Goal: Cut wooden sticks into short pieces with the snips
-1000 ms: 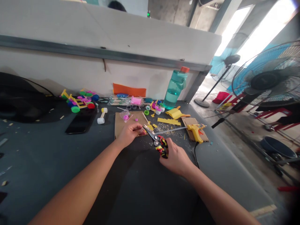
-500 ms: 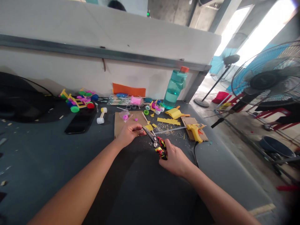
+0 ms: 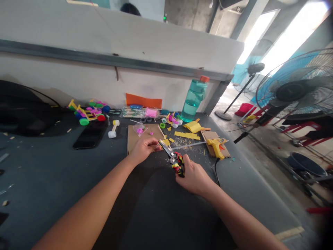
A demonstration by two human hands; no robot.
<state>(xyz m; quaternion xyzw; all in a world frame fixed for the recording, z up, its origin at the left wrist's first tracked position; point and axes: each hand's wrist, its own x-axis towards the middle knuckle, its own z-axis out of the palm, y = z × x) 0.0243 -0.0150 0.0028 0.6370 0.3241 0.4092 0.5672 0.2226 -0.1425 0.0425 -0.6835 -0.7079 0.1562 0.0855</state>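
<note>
My right hand (image 3: 194,173) is wrapped round the red, yellow and black handles of a pair of scissors (image 3: 172,158). The blades point up and left, their tips close to the fingers of my left hand (image 3: 144,149). Those left fingers are pinched together over the front edge of a brown cardboard piece (image 3: 132,133); whatever they hold is too small to make out. Small yellow scraps (image 3: 166,142) lie just behind the blades. On the cardboard sit a clear plastic piece with pink bits (image 3: 139,130).
A yellow glue gun (image 3: 216,146) rests on cardboard at the right, its cord trailing forward. Behind are a teal water bottle (image 3: 191,102), yellow sheet strips (image 3: 187,134) and small coloured wheeled models (image 3: 90,113). A black phone (image 3: 88,135) lies left. Fans (image 3: 291,92) stand beyond the table's right edge.
Both hands and the scissors stay in nearly the same place. The view has shifted very slightly, and the scissor blades look a little more apart.
</note>
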